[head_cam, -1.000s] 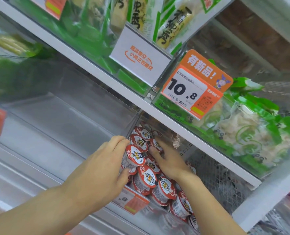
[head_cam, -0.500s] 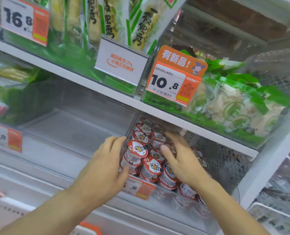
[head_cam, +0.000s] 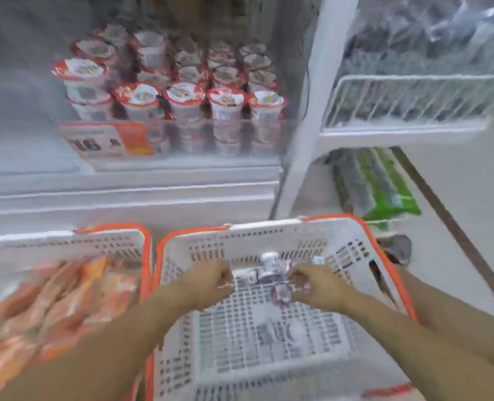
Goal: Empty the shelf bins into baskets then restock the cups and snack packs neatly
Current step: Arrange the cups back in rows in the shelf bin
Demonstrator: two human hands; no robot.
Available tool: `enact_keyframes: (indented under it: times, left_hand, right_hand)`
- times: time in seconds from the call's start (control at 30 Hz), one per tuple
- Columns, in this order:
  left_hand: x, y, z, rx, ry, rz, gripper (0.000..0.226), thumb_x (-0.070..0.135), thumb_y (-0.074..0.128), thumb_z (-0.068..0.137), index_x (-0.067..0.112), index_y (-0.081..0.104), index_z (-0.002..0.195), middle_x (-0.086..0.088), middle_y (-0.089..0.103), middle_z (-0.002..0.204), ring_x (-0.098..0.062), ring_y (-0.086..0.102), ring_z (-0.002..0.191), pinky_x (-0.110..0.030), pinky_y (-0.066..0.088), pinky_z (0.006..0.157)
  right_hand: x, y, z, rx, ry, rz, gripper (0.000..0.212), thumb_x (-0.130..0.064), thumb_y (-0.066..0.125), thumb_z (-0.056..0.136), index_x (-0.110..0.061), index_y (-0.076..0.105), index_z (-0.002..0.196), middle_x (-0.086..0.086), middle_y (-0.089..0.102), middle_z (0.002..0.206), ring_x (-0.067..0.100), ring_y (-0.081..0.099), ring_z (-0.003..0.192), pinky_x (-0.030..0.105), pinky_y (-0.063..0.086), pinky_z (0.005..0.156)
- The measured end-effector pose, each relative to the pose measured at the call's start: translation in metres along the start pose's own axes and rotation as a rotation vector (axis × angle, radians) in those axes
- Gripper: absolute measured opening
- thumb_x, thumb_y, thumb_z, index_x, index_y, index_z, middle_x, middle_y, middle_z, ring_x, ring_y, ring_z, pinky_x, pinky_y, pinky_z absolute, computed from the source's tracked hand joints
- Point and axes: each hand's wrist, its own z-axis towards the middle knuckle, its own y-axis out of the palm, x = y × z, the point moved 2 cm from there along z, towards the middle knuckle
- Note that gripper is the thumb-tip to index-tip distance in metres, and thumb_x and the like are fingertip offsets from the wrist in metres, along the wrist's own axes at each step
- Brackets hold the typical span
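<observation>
Head view, both hands (head_cam: 211,280) (head_cam: 316,285) pinching cups (head_cam: 270,269) over white basket (head_cam: 269,235); snack-filled basket (head_cam: 66,241) beside

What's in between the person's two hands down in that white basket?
In the head view, a few small cups lie between the left hand and right hand, over the basket floor. Blur hides the grip.

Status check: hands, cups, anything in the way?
Left hand and right hand both gripping cups low inside the right basket. More cups on shelf. Left basket holds orange packs. Nothing blocking.
</observation>
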Motion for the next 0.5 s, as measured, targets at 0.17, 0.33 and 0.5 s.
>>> enact_keyframes:
  times: [0.17,0.33,0.5]
  left_hand:
    - [-0.023,0.135,0.005,-0.235,-0.262,-0.149,0.06,0.031,0.069,0.091,0.017,0.045,0.144,-0.004,0.041,0.148,-0.023,0.044,0.135,-0.033,0.039,0.107]
    - [-0.037,0.197,0.002,-0.194,-0.399,-0.204,0.078,0.049,0.078,0.08,0.026,0.043,0.146,-0.009,0.031,0.152,-0.028,0.039,0.138,-0.041,0.038,0.112]
    - [0.009,0.209,0.031,-0.102,-0.419,-0.561,0.063,0.043,0.082,0.077,0.019,0.052,0.127,0.006,0.055,0.101,-0.015,0.059,0.093,-0.023,0.051,0.079]
  right_hand:
    - [0.09,0.071,-0.027,-0.224,0.291,-0.096,0.083,-0.025,0.081,0.083,-0.025,0.037,0.152,0.007,0.025,0.161,0.025,0.023,0.15,0.038,0.029,0.115]
    - [0.127,0.112,-0.03,-0.307,0.49,0.122,0.109,-0.03,0.092,0.069,-0.028,0.026,0.156,0.011,0.026,0.16,0.032,0.034,0.144,0.043,0.034,0.117]
    - [0.114,0.137,-0.009,-0.318,0.421,0.172,0.087,-0.029,0.089,0.073,-0.026,0.044,0.148,0.012,0.035,0.151,0.031,0.047,0.13,0.044,0.041,0.111]
